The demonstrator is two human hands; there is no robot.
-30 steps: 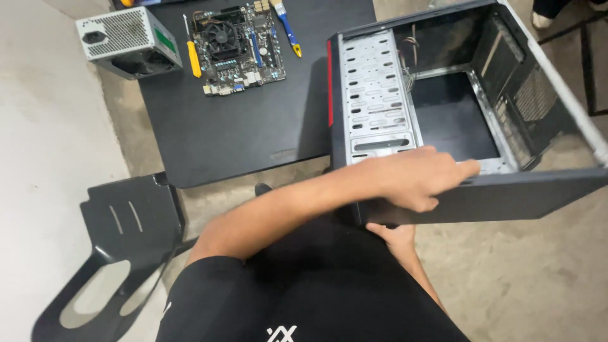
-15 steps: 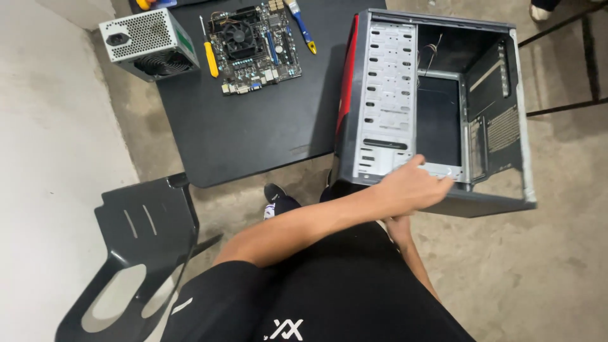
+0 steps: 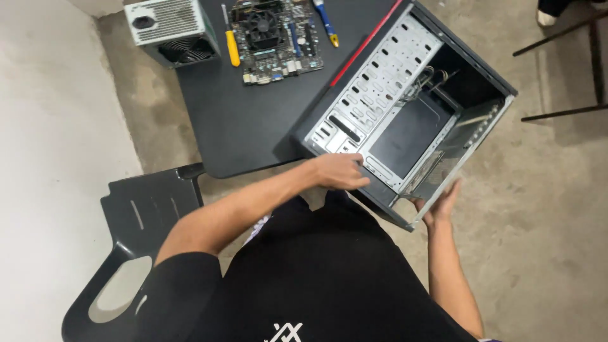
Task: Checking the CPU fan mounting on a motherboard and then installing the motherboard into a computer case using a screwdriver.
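An open, empty black computer case (image 3: 405, 126) with a red trim strip lies tilted, partly on the black table (image 3: 247, 126) and partly held over the floor. My left hand (image 3: 339, 171) grips its near edge by the perforated metal tray. My right hand (image 3: 440, 202) holds the case's lower right corner from below. Loose cables show inside the case.
On the table's far side lie a motherboard (image 3: 275, 38), a yellow-handled screwdriver (image 3: 231, 45), a blue-and-yellow tool (image 3: 326, 22) and a grey power supply (image 3: 171, 28). A black plastic chair (image 3: 136, 234) stands at my left. Dark metal legs (image 3: 570, 69) and someone's shoe (image 3: 551, 12) are at the top right.
The case has swung round and tilted diagonally, its far end moving onto the table. My left hand slid along its near edge; my right hand now shows at the lower corner.
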